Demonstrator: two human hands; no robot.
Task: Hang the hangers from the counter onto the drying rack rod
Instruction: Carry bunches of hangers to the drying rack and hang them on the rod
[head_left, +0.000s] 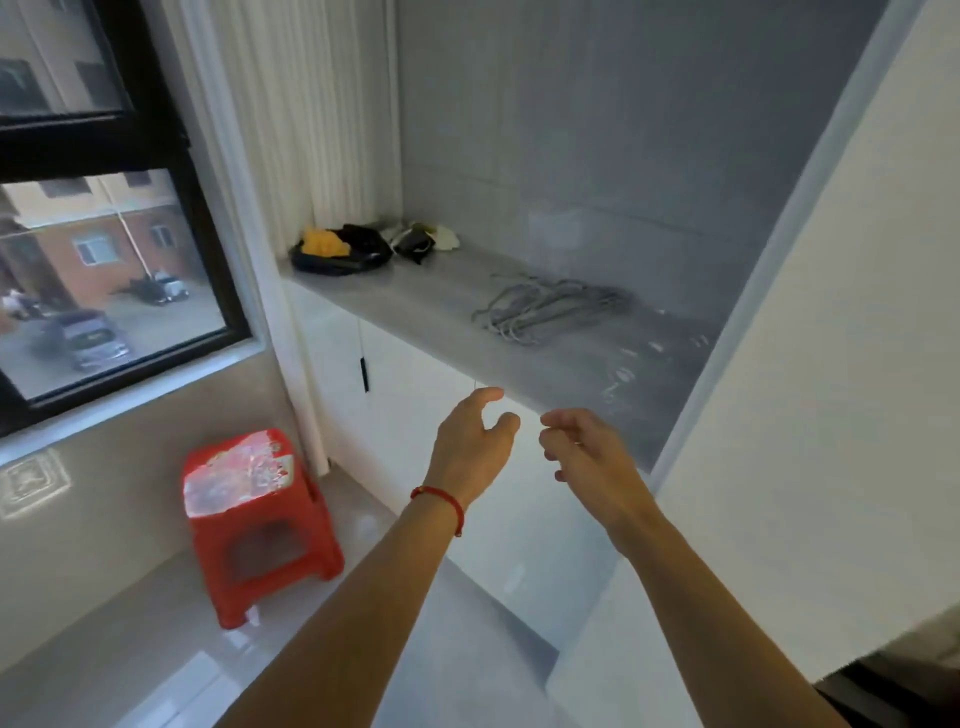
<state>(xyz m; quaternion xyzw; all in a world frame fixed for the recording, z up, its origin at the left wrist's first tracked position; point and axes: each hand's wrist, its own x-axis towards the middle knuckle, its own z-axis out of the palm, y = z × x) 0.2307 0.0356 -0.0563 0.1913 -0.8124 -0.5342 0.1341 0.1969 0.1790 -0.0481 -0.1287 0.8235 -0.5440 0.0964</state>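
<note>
Both arms reach forward toward the desk (431, 306), just short of its front edge. The left hand (475, 439) is loosely open, fingers relaxed, holding nothing; a red cord circles its wrist. The right hand (584, 449) beside it hangs with fingers gently curled, also empty. Farther back on the desk lies the pile of grey hangers (550, 306), with a heap of clothes (345, 247) at the desk's far-left end.

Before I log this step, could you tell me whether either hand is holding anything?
Nothing is held: left hand and right hand hover empty; the grey wire hangers lie untouched on the counter.
</note>
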